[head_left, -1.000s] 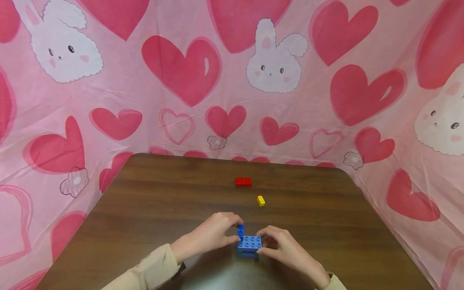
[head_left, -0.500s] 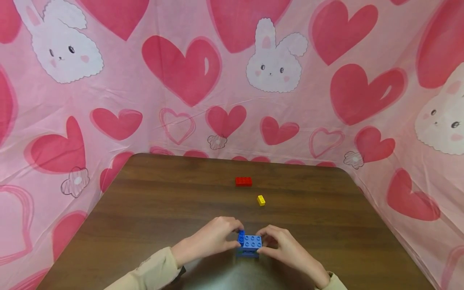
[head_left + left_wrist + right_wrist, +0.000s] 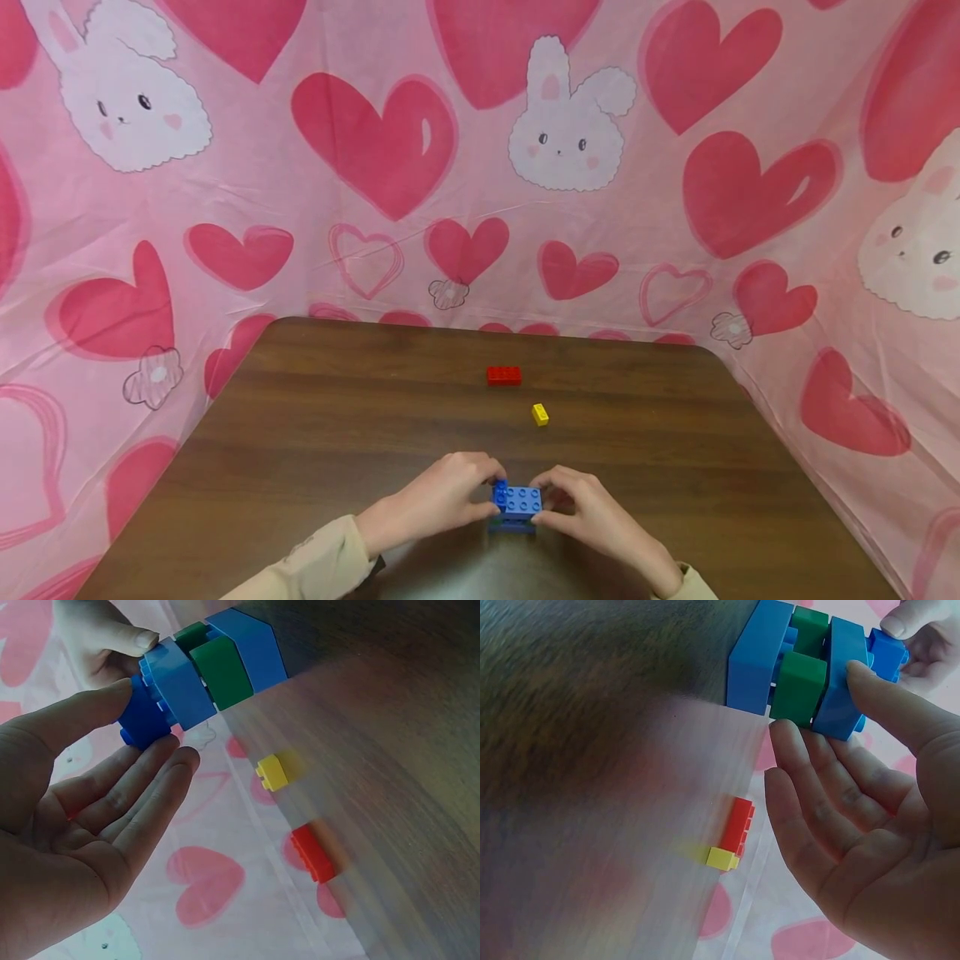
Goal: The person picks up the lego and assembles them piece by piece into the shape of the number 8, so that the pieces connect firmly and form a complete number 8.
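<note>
A block stack stands near the table's front: a wide blue brick [image 3: 757,660] at the bottom, two green bricks [image 3: 801,688] apart on it, and a lighter blue eight-stud brick [image 3: 522,500] across them. My left hand [image 3: 442,497] pinches a small dark blue brick [image 3: 145,716] between thumb and fingertips, at the studs on the stack's left end. From the other side, my right hand [image 3: 588,510] grips the upper blue brick, thumb in front and fingers behind. Its remaining fingers spread below in the right wrist view.
On the brown wooden table [image 3: 360,400], a yellow two-stud brick [image 3: 540,415] lies beyond the stack. Farther back is a red brick [image 3: 503,376]. Pink cloth [image 3: 480,275] with hearts and rabbits hangs around the table's back and sides.
My left hand has brought the small dark blue brick toward me and down onto the stack's left end, covering studs that showed earlier. My right hand keeps its grip in place.
</note>
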The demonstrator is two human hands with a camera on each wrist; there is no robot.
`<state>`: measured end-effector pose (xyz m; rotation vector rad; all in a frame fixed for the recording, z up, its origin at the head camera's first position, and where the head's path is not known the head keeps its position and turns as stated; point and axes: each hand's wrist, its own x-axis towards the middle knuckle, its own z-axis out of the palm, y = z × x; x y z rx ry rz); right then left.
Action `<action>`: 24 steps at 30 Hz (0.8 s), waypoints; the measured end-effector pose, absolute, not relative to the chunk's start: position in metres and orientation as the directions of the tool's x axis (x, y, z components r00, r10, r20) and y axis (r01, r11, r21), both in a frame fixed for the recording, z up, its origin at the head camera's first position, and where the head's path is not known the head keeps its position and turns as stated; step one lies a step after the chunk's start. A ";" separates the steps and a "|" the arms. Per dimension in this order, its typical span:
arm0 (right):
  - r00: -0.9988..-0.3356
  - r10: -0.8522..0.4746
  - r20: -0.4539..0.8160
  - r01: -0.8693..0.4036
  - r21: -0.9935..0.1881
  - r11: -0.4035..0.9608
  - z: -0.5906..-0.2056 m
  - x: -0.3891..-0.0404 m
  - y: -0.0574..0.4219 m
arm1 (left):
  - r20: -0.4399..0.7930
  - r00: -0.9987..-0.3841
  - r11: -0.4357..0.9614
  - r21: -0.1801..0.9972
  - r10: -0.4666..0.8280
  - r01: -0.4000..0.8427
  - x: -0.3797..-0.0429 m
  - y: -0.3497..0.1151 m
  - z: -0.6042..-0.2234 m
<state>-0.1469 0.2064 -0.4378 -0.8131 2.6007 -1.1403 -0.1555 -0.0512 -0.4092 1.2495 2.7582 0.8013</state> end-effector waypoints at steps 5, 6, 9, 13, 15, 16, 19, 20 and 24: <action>-0.826 -0.560 0.067 -0.427 -0.724 0.542 -0.439 -0.146 0.207 | 0.194 -0.688 0.559 0.451 0.700 0.696 -0.155 -0.052 -0.408; -0.826 -0.559 0.068 -0.426 -0.724 0.542 -0.439 -0.146 0.207 | 0.195 -0.688 0.562 0.445 0.699 0.697 -0.154 -0.052 -0.408; -0.830 -0.554 0.065 -0.420 -0.726 0.544 -0.438 -0.146 0.207 | 0.195 -0.691 0.571 0.433 0.696 0.697 -0.154 -0.052 -0.407; -0.831 -0.552 0.063 -0.418 -0.726 0.547 -0.438 -0.146 0.207 | 0.188 -0.697 0.577 0.435 0.692 0.691 -0.153 -0.053 -0.406; -0.830 -0.554 0.066 -0.422 -0.725 0.545 -0.438 -0.145 0.207 | 0.188 -0.697 0.579 0.433 0.692 0.691 -0.153 -0.052 -0.406; -0.829 -0.555 0.070 -0.424 -0.725 0.542 -0.438 -0.145 0.207 | 0.189 -0.697 0.580 0.429 0.692 0.692 -0.152 -0.052 -0.406; -0.823 -0.561 0.091 -0.441 -0.725 0.529 -0.439 -0.145 0.207 | 0.194 -0.695 0.581 0.422 0.692 0.696 -0.152 -0.051 -0.407; -0.820 -0.563 0.099 -0.449 -0.722 0.526 -0.439 -0.145 0.207 | 0.197 -0.695 0.581 0.420 0.692 0.697 -0.152 -0.050 -0.407; -0.815 -0.568 0.112 -0.462 -0.719 0.520 -0.440 -0.146 0.207 | 0.188 -0.702 0.582 0.437 0.687 0.686 -0.153 -0.049 -0.408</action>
